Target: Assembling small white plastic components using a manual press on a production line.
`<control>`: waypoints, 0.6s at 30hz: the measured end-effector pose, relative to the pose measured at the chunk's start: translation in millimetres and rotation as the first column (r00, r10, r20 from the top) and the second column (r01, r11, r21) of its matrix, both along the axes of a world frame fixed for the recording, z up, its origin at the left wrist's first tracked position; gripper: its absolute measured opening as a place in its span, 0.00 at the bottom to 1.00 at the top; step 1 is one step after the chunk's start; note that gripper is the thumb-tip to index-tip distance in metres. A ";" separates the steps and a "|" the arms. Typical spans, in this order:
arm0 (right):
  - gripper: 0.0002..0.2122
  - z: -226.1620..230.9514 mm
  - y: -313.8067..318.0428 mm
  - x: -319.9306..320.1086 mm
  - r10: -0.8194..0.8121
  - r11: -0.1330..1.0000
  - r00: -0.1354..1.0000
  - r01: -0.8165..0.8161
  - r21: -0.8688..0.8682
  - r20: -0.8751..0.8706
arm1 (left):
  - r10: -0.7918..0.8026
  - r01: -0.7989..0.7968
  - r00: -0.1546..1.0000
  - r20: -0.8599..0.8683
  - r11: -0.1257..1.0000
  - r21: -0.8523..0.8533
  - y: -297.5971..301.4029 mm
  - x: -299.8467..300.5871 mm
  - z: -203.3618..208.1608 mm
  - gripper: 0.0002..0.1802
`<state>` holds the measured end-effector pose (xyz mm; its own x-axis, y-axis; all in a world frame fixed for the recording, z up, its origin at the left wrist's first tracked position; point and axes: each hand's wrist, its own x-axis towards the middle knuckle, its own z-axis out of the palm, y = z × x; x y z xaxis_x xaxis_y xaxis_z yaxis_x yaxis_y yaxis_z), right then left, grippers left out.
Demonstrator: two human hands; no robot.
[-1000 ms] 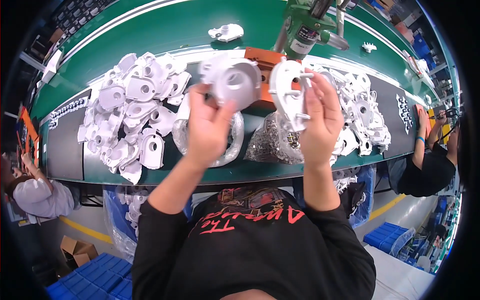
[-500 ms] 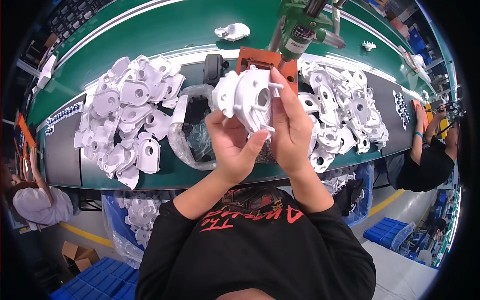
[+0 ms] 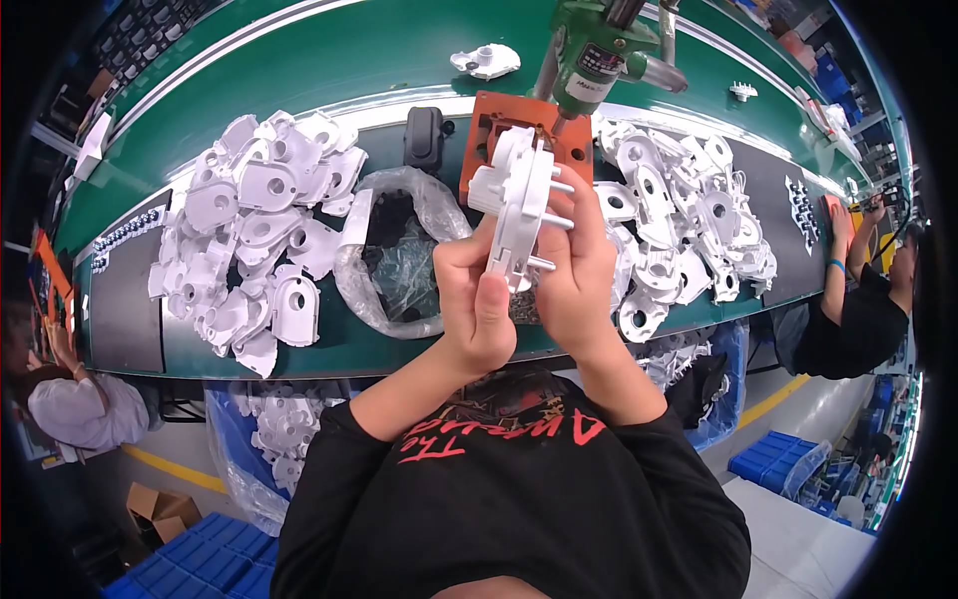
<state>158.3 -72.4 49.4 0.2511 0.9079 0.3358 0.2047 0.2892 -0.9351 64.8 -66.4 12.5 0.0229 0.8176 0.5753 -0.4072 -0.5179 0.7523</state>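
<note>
I hold one white plastic housing up in front of the press, turned edge-on, its several thin pegs pointing right. My left hand is closed round its lower left side, the thumb upright along it. My right hand is closed at the other side, its fingers behind the pegs and partly hidden by them. Just beyond the housing sits an orange fixture block, under the green press head. Loosely piled white housings lie to the left, and a second pile of housings lies to the right.
A plastic-wrapped ring and a black box-shaped device stand left of the fixture. Farther off, a white part lies on the green belt. Lined bins hang below the bench edge. Co-workers sit at both sides.
Both hands have turned the housing from its broad face to edge-on, with the pegs now pointing right. My left hand shifted slightly right. The parts on the belt moved right.
</note>
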 end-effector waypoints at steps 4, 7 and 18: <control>0.17 6.5 -4.6 0.0 0.021 0.997 0.999 -0.024 -0.077 -0.042 | 0.008 -0.006 1.000 -0.018 0.995 0.097 7.4 -1.8 -3.6 0.27; 0.17 4.2 -4.2 1.1 0.028 0.996 0.994 -0.037 -0.083 -0.108 | 0.007 0.007 0.994 -0.106 0.992 0.125 8.7 -5.1 -5.8 0.28; 0.18 -6.3 3.6 0.0 -0.109 0.991 0.994 0.109 0.083 -0.008 | -0.167 0.132 0.950 -0.263 0.981 -0.145 4.0 -25.1 14.7 0.21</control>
<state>158.3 -68.8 43.0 0.3484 0.8440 0.4077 0.2363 0.3419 -0.9096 39.6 -62.4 27.2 0.2919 0.8572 0.4244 -0.2432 -0.3626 0.8997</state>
